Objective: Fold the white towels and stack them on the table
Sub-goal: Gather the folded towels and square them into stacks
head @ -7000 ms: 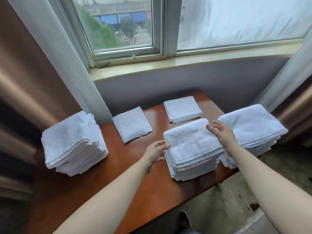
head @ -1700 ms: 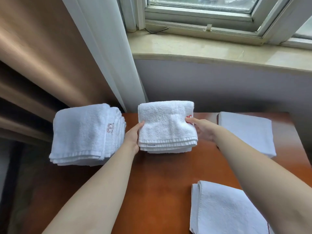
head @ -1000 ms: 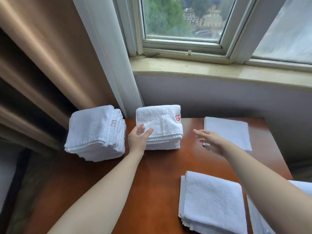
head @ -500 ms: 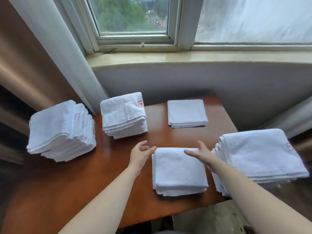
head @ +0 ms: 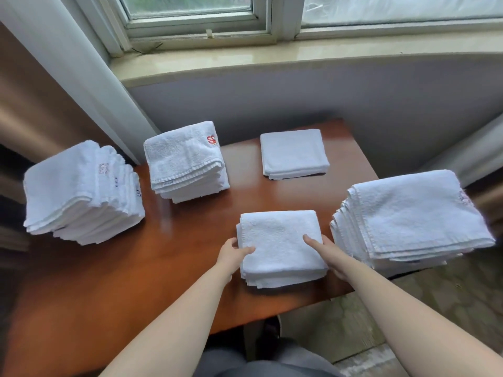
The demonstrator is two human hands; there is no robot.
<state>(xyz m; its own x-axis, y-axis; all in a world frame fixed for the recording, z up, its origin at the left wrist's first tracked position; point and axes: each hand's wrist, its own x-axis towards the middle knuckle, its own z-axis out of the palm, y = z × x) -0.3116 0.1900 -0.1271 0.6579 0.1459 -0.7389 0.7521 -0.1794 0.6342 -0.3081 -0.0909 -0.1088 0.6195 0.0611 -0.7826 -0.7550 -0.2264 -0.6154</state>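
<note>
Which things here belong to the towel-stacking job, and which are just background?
Job: small near stack of folded white towels, gripped by left hand and right hand; four other white towel stacks; brown wooden table.
Background: window, beige sill, curtains.

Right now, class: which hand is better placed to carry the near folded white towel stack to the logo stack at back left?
Left, probably. The left hand grips the near folded white towel stack on the logo stack's side; the right hand holds the opposite side.

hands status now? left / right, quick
Left hand: holding the near stack of folded towels at its left side, thumb on top.
Right hand: holding the same stack at its right side, thumb on top.
</note>
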